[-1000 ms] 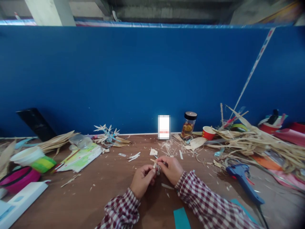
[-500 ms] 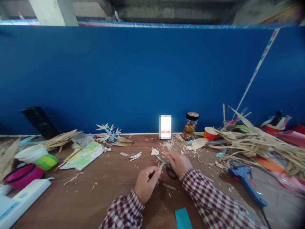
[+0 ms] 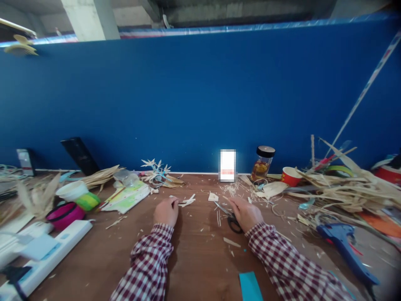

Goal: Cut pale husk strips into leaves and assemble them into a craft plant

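Blue partition [image 3: 188,96], full width, backing a brown table [image 3: 200,259]; concrete pillar [image 3: 90,21] beyond.

Item: left hand [image 3: 166,212], drawn away from the middle since half a second ago, now well left, just beside loose pale strips [image 3: 188,200]. Fingers curled; whether they hold anything cannot be told.

Item: right hand [image 3: 246,213], thumb and fingers together, apparently pinching a thin sliver [image 3: 227,199] that juts past the fingertips. Scissors [image 3: 234,224] on the tabletop just beside it, blades pointing away from the wearer; contact unclear.

Remark: hands formerly close, now well apart; the work is presumably split between two spots.

Surface: shavings [image 3: 231,190] scattered at centre. Right side: jar [image 3: 262,165], red cup [image 3: 292,176], husks [image 3: 351,184], glue gun [image 3: 347,246]. Left side: white cup [image 3: 73,191], power strip [image 3: 73,234]. Near edge: blue card [image 3: 250,286].
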Demonstrator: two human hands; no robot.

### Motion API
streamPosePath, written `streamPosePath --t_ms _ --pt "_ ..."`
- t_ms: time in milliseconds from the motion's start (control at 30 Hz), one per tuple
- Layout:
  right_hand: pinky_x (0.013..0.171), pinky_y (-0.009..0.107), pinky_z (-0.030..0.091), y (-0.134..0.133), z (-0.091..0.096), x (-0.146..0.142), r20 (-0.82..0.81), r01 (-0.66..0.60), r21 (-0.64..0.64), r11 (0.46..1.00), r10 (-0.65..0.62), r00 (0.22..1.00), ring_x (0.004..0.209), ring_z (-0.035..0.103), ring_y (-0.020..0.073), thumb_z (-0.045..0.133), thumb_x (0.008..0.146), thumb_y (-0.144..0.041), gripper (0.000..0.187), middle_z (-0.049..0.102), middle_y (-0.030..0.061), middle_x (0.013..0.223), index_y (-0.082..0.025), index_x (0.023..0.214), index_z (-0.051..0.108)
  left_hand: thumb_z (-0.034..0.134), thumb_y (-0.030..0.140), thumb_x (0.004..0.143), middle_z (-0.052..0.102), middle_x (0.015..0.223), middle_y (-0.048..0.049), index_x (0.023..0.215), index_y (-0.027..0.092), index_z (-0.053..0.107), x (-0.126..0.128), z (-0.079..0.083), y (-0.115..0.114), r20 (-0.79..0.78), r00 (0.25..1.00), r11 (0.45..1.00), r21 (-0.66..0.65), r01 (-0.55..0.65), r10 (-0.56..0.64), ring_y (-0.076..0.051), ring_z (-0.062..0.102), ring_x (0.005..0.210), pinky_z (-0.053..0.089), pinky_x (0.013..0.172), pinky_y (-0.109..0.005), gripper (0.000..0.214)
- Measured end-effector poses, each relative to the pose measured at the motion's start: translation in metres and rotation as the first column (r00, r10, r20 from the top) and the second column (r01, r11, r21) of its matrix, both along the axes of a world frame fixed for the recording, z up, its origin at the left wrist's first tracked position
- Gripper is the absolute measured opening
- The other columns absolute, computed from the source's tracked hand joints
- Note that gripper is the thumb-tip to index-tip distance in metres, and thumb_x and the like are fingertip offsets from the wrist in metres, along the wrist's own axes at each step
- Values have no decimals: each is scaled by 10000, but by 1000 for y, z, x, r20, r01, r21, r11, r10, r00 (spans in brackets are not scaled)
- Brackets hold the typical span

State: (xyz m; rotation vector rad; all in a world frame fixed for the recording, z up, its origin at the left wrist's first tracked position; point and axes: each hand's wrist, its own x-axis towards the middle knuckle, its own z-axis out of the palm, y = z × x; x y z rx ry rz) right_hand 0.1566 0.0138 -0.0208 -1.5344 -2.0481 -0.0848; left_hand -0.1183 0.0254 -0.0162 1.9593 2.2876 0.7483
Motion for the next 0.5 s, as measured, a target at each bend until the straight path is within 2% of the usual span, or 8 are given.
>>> streamPosePath --t_ms 133,300,500 --pt "708 238 456 1 -2 0 -1 -8 -11 1000 8 1000 833 608 156 356 874 -271 267 649 42 967 -232 1005 585 406 289 804 627 978 -65 949 227 634 2 5 -4 -6 999 999 -5 -38 38 -193 579 836 423 735 -288 277" --pt "685 248 460 2 -3 1 -8 0 -13 1000 0 1000 818 614 162 365 870 -265 252 656 28 955 -236 989 585 454 193 771 596 1023 -46 948 244 636 0 4 -5 -53 992 993 -45 110 -113 -165 546 912 384 829 -268 259" --pt "679 243 463 1 -2 1 -30 22 -20 1000 -22 999 804 619 157 380 858 -242 245 659 38 934 -229 975 594 454 216 776 619 940 -44 828 227 652 0 -1 -4 -81 988 989 -72 129 -135 -175 549 885 393 807 -283 204"
